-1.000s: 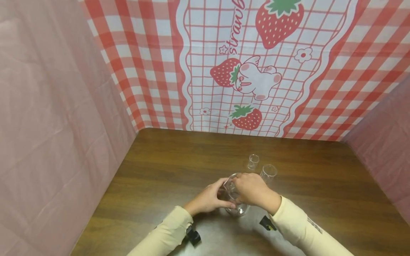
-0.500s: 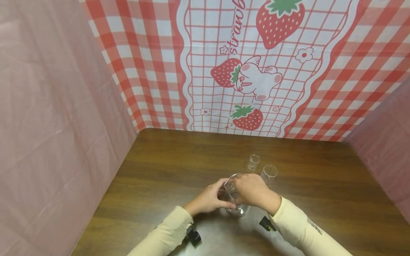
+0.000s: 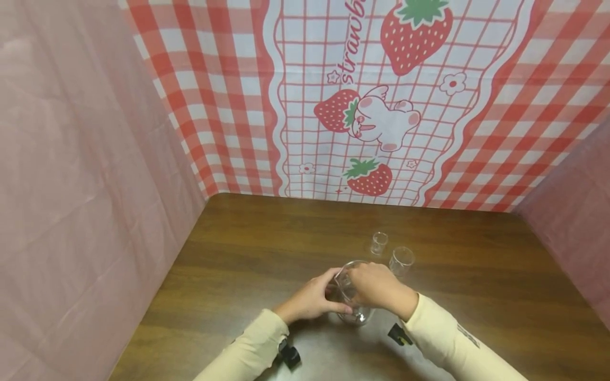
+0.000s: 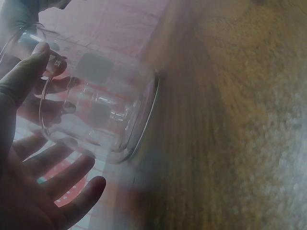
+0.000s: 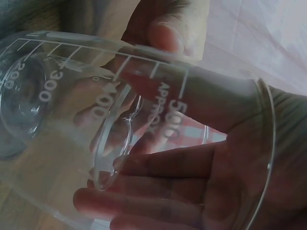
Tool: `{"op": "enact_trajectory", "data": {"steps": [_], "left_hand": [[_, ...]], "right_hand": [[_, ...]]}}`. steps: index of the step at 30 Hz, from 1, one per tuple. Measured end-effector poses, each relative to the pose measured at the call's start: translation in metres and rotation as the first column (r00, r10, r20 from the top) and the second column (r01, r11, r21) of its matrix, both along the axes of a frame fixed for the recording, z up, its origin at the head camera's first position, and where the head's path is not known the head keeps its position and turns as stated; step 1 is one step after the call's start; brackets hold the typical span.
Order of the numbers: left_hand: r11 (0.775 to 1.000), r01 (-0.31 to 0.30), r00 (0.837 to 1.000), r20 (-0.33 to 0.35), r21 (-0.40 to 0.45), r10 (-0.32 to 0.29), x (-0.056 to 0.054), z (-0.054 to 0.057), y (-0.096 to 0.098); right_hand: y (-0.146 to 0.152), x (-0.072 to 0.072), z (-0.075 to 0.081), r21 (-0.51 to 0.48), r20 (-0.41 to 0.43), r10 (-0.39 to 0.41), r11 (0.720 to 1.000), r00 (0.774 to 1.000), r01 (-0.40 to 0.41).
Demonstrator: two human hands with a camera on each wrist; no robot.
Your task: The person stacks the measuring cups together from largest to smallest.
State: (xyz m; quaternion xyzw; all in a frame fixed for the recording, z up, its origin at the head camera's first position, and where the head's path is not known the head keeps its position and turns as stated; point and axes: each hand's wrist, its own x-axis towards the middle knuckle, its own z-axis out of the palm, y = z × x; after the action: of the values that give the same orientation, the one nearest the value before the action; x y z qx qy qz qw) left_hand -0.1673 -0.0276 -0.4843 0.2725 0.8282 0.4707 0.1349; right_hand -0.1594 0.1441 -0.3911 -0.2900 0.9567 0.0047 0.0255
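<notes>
A large clear glass beaker point(image 3: 360, 316) stands on the wooden table in the head view, with white volume marks that show in the right wrist view. My left hand point(image 3: 312, 297) grips its left side, thumb in front and fingers behind. Down through its mouth reaches my right hand point(image 3: 376, 286). Inside, the right hand's thumb and fingers pinch the rim of a smaller glass beaker point(image 5: 106, 139). Through the large beaker's wall, this smaller beaker point(image 4: 112, 115) also shows in the left wrist view. Where its base lies is hard to tell through the glass.
Behind the right hand stand two more glass vessels, a tiny beaker point(image 3: 379, 243) and a somewhat larger beaker point(image 3: 402, 260). Pink cloth point(image 3: 95, 174) hangs along the left side, and a checked strawberry curtain point(image 3: 305, 132) closes off the table's point(image 3: 267, 227) far edge.
The head view has shifted very slightly. Both hands keep their places at the large beaker, and the two beakers behind have not moved on the table.
</notes>
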Motion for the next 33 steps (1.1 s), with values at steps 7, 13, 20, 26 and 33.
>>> {"op": "enact_trajectory", "data": {"steps": [7,13,20,26,33], "left_hand": [[1.0,-0.003,1.0,0.003,0.015,0.003,0.0,0.0,0.001],[1.0,-0.009,1.0,-0.005,0.011,0.009,0.0,-0.001,0.002],[1.0,-0.008,1.0,-0.006,0.003,0.008,0.002,-0.001,0.002],[1.0,-0.013,1.0,-0.018,0.013,0.013,0.0,-0.001,0.002],[1.0,-0.013,1.0,-0.024,0.006,0.013,0.0,0.001,0.002]], "right_hand": [[0.002,0.0,-0.004,-0.031,0.015,-0.012,0.999,1.0,0.013],[0.003,-0.001,-0.001,-0.032,0.013,0.006,0.999,1.0,-0.005],[0.006,0.0,0.002,-0.076,0.025,0.049,0.996,0.999,-0.047],[0.009,-0.003,0.005,-0.133,-0.008,0.072,0.989,0.997,-0.073],[0.01,-0.003,0.009,-0.203,-0.013,0.062,0.977,0.998,-0.063]]}}
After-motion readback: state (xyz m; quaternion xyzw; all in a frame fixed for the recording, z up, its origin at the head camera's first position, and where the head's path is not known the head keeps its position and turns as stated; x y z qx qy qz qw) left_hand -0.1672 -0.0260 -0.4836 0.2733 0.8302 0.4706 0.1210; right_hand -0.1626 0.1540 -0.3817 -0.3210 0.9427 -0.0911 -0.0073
